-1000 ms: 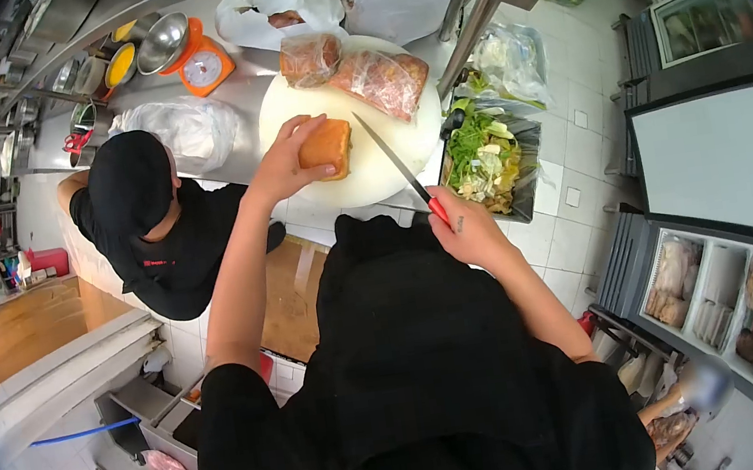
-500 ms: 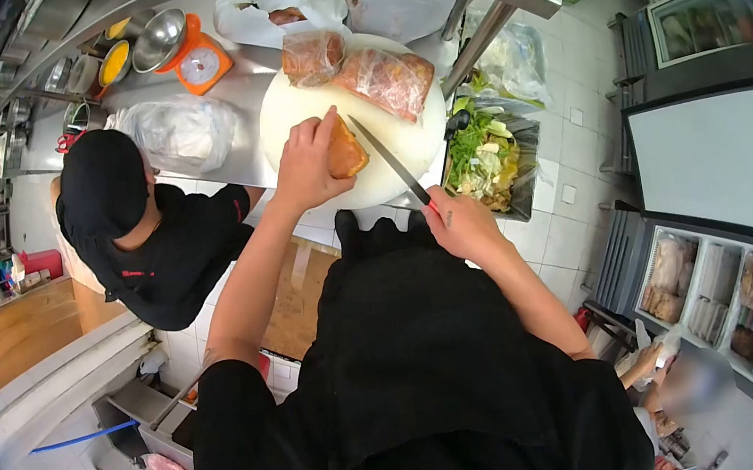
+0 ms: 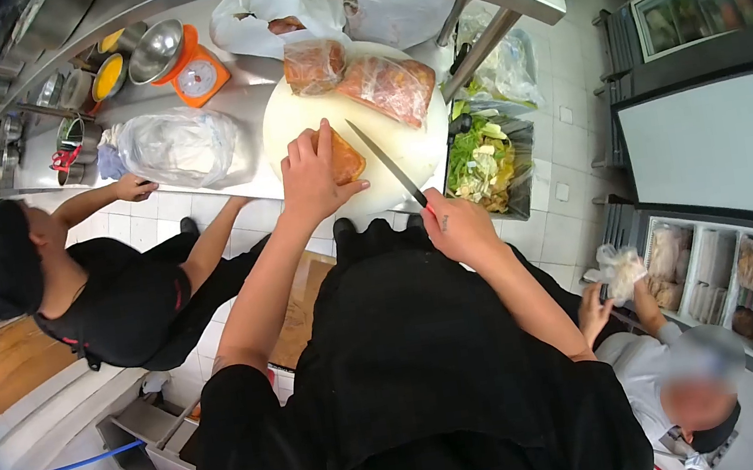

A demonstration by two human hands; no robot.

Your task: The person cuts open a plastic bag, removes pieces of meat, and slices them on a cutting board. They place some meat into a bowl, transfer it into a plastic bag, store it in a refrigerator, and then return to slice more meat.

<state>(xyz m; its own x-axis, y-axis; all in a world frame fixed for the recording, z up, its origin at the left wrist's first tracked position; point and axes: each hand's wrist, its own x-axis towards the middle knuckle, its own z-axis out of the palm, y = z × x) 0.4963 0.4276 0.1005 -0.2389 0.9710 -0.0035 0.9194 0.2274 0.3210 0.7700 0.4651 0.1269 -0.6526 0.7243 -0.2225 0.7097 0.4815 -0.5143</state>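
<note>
At far left a co-worker's hand [image 3: 134, 187] rests on the steel counter [image 3: 244, 95] edge beside a clear plastic bag [image 3: 177, 145]. On the round white cutting board [image 3: 394, 152], near its front rim, the left hand [image 3: 312, 175] has fingers curled over the orange-brown meat block [image 3: 345, 156]. The right hand [image 3: 458, 227] grips a red-handled knife [image 3: 389, 168], blade beside the block. Right, a metal tray [image 3: 518, 154] holds chopped greens.

A steel counter [image 3: 238, 87] carries a round white cutting board [image 3: 403, 151], an orange scale [image 3: 201, 75], several plastic bags [image 3: 179, 145] and metal bowls [image 3: 104, 81].
</note>
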